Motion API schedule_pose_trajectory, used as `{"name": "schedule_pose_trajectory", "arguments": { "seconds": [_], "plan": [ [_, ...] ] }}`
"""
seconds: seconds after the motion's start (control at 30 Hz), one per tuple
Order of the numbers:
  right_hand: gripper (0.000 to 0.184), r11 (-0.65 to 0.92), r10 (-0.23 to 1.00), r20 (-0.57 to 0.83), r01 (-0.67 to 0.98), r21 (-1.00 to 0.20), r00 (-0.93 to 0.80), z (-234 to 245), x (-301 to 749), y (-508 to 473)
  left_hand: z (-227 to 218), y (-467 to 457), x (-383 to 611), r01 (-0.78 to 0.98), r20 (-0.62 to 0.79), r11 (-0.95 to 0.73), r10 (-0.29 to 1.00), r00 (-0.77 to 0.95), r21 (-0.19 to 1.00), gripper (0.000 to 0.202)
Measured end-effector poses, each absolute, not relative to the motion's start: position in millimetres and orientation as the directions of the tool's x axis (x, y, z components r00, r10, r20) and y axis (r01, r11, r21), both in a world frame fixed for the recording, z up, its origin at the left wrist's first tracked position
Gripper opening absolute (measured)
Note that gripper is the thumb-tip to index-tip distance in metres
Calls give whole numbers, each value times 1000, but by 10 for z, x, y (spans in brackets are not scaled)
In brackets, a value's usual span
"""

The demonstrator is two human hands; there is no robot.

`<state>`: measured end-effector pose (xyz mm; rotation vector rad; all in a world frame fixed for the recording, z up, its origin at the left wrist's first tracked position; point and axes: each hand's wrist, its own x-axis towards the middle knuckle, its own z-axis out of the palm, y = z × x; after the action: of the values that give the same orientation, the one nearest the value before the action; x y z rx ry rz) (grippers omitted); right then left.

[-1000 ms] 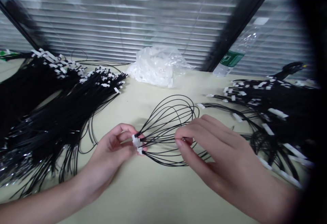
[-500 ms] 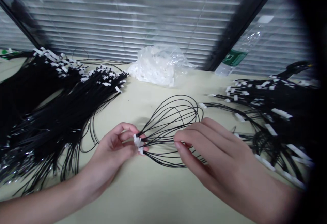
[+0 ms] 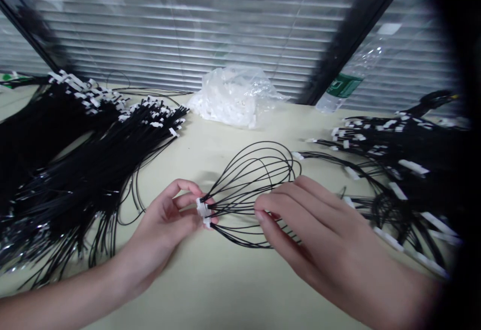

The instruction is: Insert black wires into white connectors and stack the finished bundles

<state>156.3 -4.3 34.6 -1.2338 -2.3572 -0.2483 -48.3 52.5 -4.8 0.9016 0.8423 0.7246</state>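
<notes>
Between the thumb and fingers of my left hand [image 3: 171, 217] is a white plastic connector [image 3: 203, 210]. Thin black wires [image 3: 240, 185] fan out of it to the right, some curving up in wide loops and others sagging below. My right hand [image 3: 319, 229] is over the right part of these wires, thumb and index finger pinched together on wire. Its palm and other fingers hide where the far wire ends lie, so I cannot tell how many wires are in the pinch.
Bundles of black wires with white connectors [image 3: 90, 169] cover the left side. More wired connectors [image 3: 406, 169] lie at the right. A clear plastic bag of white parts [image 3: 233, 102] rests at the back, near a green-labelled bottle [image 3: 345, 84]. Window blinds [image 3: 210, 24] rise behind the table [image 3: 225, 290].
Almost nothing differs. My right hand and the wire loops have shifted very slightly; both hands keep the same hold.
</notes>
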Motion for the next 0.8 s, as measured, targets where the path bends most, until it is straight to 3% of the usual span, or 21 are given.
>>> {"name": "schedule_pose_trajectory", "arguments": {
  "seconds": [0.43,0.63,0.8],
  "plan": [
    [14,583,742,475,805,-107,-473,356,1548,-35,-40,510,-473,-154,-284,403,824,490,902,21],
    [24,581,802,312,784,-217,-509,304,1559,-49,-53,501,-469,-123,-267,376,819,508,918,22],
    [29,619,781,240,767,-170,-577,225,1536,-67,-73,490,-487,-74,-259,347,811,525,935,24]
  ]
}}
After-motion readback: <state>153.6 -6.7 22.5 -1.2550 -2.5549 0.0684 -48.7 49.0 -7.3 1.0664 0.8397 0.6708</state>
